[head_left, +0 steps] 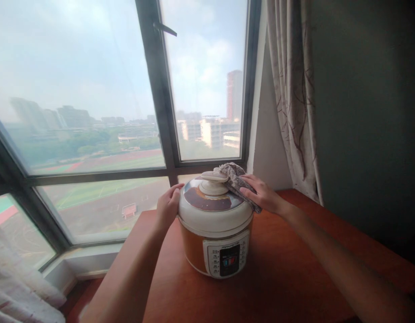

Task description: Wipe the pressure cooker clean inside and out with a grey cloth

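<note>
Resting, in the head view, the left hand (168, 204) against the left side of a white lid (207, 224), fingers reaching along the far rim. Cannot tell, with the fingertips partly hidden, whether gripping or merely touching. Holding a crumpled grey cloth (239, 179) in the right hand (263, 194), thumb and fingers clamped on it; pressing it to the lid's right side, just beside the pale knob (213, 187). Standing upright between both hands, on a reddish-brown table (180, 298): an orange-brown and white electric cooker (194, 244), lid on, control panel (229, 258) facing the near side. Beyond the table: a dark-framed window (168, 89); to its right, a patterned curtain (294, 98).
</note>
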Action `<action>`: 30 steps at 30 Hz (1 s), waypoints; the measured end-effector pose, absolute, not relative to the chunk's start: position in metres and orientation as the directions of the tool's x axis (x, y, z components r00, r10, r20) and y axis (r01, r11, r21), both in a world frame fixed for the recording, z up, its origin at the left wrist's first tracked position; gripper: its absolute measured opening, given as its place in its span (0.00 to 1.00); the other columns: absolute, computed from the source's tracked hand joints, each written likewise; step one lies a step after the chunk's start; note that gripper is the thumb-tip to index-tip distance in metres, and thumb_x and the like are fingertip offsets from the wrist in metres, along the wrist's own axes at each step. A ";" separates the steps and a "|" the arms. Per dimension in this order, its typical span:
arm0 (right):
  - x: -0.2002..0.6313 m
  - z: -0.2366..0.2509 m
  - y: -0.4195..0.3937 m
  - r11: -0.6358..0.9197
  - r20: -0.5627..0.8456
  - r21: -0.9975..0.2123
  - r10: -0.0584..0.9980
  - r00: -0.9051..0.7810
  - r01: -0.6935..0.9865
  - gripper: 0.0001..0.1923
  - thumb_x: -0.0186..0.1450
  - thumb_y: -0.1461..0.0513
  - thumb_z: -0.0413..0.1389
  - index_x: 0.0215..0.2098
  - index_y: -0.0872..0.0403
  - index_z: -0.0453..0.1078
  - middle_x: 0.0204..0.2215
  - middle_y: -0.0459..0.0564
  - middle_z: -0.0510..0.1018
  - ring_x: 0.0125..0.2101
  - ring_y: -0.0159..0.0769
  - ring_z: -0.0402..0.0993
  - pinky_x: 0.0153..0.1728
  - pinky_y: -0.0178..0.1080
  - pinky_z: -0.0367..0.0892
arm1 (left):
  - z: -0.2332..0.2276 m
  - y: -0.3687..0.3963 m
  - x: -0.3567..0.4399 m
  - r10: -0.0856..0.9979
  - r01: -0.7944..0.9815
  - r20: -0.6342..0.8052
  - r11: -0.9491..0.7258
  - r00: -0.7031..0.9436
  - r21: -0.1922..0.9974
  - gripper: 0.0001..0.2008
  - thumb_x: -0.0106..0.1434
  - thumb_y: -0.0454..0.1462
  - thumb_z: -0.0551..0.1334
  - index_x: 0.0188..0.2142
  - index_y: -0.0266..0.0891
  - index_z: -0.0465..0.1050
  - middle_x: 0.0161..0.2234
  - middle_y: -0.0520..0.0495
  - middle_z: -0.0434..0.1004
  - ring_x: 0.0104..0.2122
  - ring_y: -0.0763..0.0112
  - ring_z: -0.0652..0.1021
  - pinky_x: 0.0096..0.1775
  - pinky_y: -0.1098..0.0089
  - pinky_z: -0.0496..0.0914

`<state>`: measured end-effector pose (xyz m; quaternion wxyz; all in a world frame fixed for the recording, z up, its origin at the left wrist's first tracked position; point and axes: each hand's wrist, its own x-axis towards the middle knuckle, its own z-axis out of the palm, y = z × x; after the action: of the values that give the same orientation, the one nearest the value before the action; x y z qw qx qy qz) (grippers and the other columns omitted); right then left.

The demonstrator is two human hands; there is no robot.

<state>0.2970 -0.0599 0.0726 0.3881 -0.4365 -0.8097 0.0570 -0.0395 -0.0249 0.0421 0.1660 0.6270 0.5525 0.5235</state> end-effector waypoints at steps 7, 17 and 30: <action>0.282 0.051 -0.111 0.617 0.716 -0.311 0.652 -0.249 0.723 0.23 0.69 0.53 0.53 0.59 0.53 0.68 0.58 0.58 0.70 0.59 0.50 0.65 0.61 0.54 0.62 | 0.040 -0.023 -0.040 0.861 0.507 0.486 -0.355 -0.151 0.786 0.24 0.63 0.47 0.52 0.47 0.38 0.80 0.47 0.42 0.82 0.49 0.54 0.79 0.51 0.62 0.70; 0.270 0.066 -0.068 0.528 0.655 -0.405 0.737 -0.166 0.746 0.27 0.65 0.54 0.52 0.59 0.59 0.68 0.57 0.62 0.73 0.58 0.52 0.67 0.62 0.53 0.60 | 0.036 -0.020 -0.041 0.849 0.493 0.507 -0.382 -0.146 0.782 0.23 0.63 0.46 0.53 0.47 0.38 0.79 0.47 0.42 0.82 0.49 0.54 0.78 0.50 0.62 0.70; 0.283 0.097 0.034 0.272 0.193 -0.761 0.962 -0.195 0.589 0.16 0.63 0.56 0.54 0.44 0.55 0.76 0.41 0.55 0.83 0.40 0.48 0.78 0.44 0.45 0.71 | 0.038 -0.021 -0.040 0.850 0.498 0.507 -0.381 -0.143 0.779 0.22 0.63 0.46 0.53 0.46 0.38 0.79 0.46 0.43 0.83 0.48 0.55 0.79 0.49 0.63 0.70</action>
<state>0.2832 0.0339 0.0975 0.3380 -0.5368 -0.7224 0.2753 -0.0398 -0.0209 0.0377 0.1636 0.6336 0.5319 0.5374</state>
